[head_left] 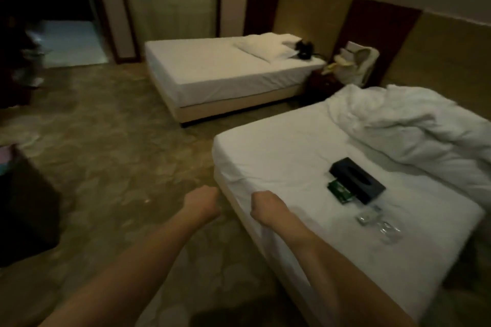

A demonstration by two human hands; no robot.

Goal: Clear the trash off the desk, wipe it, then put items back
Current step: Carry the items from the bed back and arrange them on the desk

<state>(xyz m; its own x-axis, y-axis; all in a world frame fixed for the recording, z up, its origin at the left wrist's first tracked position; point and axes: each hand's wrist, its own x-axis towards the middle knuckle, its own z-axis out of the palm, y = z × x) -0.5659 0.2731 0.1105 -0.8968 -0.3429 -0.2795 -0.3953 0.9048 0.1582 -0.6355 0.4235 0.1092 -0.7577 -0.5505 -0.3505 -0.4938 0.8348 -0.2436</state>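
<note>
Dim carpet [111, 167] is seen under the left hand [203, 203], curled, nothing held. Beside it, the right hand [265, 206], likewise curled, is held over the bed [279, 162] edge; right of it are laid a black tissue box [357, 180], green packet [341, 191] and glasses [380, 224].

Two bare forearms in view, no sleeves, cuffs or gloves visible. No watch, band or ring seen on either wrist. Left hand [203, 200] and right hand [265, 206] seen from back/wrist side only; fingers not visible from this angle. Forearms slim, smooth, no marks or tattoos discernible. Low light + motion blur, so fine detail (nails, hair) can't be told. Rest of body out of frame.
</note>
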